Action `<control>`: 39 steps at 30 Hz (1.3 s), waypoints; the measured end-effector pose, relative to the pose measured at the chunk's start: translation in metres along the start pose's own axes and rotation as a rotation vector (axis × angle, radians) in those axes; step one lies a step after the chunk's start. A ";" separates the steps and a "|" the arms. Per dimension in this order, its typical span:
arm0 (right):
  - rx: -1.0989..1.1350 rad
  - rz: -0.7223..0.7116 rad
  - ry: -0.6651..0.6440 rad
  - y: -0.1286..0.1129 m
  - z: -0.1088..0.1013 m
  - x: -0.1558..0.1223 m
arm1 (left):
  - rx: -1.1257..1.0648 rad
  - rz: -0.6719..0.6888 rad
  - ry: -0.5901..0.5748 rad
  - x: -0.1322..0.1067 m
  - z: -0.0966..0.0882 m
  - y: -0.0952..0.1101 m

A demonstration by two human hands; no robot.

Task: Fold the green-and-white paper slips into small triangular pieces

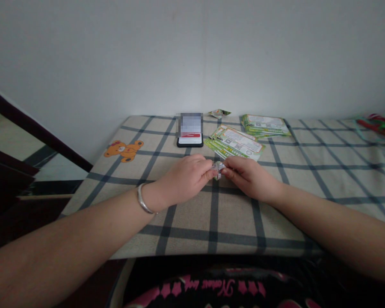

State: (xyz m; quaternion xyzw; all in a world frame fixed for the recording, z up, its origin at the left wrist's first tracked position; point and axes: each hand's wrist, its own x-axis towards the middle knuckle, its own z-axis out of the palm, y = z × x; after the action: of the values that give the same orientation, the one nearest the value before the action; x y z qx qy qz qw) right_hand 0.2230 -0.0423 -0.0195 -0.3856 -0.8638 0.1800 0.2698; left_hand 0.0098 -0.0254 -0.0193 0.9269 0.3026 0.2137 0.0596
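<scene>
My left hand (188,177) and my right hand (248,175) meet over the middle of the checked tablecloth (211,214). Both pinch a small folded piece of printed paper (218,167) between their fingertips, just above the cloth. A silver bangle (143,200) circles my left wrist. Behind the hands lies a fanned stack of green and white printed leaflets (235,145), and a second stack of leaflets (265,125) lies further back.
A phone (190,130) lies near the table's far edge by the wall. A small folded paper shape (219,113) rests behind it. An orange bear print (123,150) marks the cloth at left. Red and green cords (380,126) lie at far right.
</scene>
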 end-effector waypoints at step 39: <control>-0.101 -0.220 0.264 -0.001 -0.003 -0.003 | -0.192 0.032 0.180 -0.001 -0.004 -0.002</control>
State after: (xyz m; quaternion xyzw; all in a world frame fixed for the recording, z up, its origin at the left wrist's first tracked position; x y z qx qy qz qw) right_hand 0.2254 -0.0448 -0.0178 -0.3222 -0.8657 0.0535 0.3793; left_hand 0.0065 -0.0246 -0.0165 0.8987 0.2701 0.3251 0.1173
